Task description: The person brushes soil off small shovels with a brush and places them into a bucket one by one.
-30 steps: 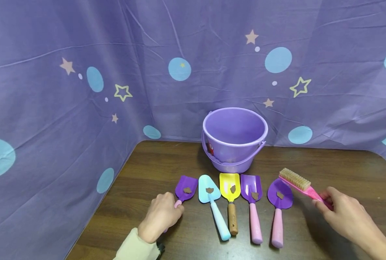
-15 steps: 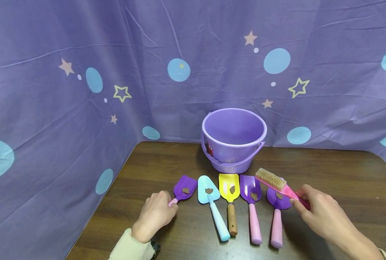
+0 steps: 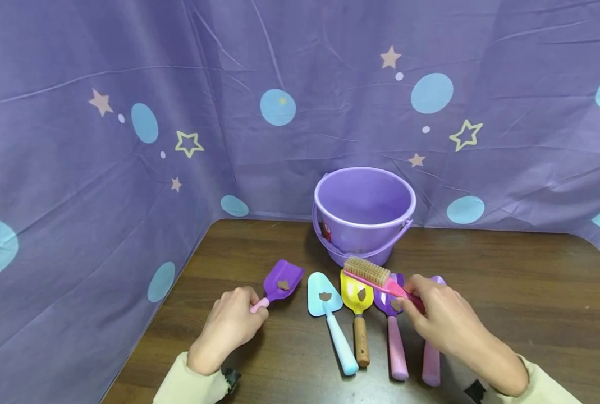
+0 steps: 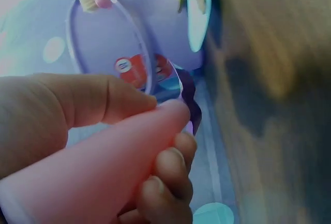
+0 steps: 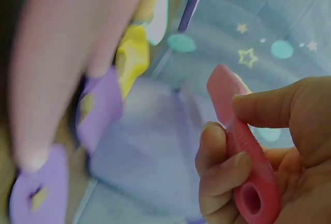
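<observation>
Lower centre of the head view: left hand (image 3: 231, 320) gripping the scoop (image 3: 274, 280); farther right, right hand (image 3: 443, 314) gripping the brush (image 3: 375, 275), which overlaps the yellow shovel (image 3: 356, 304), clearance unclear, and, if dipped, could knock it askew.

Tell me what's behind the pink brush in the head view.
Parts of the yellow shovel, the purple-bladed shovel beside it and the bucket. The pink brush hides much of the yellow blade's top, a strip of the purple blade and some of the bucket's bottom edge.
</observation>
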Demonstrator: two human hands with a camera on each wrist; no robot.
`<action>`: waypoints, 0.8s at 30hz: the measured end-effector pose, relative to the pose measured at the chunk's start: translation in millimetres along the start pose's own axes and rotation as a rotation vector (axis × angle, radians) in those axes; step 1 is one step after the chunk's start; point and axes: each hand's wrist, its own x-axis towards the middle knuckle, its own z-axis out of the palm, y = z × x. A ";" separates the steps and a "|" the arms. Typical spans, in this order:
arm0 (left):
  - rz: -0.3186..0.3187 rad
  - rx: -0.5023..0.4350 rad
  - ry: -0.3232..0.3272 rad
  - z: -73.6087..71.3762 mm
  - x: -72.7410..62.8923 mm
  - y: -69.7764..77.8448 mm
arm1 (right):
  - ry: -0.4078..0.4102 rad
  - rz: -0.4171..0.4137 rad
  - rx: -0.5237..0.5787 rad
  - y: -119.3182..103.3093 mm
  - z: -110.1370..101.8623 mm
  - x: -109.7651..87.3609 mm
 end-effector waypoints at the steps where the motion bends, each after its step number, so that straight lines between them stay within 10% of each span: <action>1: 0.006 -0.011 -0.001 -2.5 -0.1 0.3 | 0.004 -0.015 0.005 -4.6 1.8 2.9; 24: 0.063 -0.034 -0.030 -18.1 -3.1 -0.7 | -0.010 -0.118 0.232 -92.3 36.4 35.7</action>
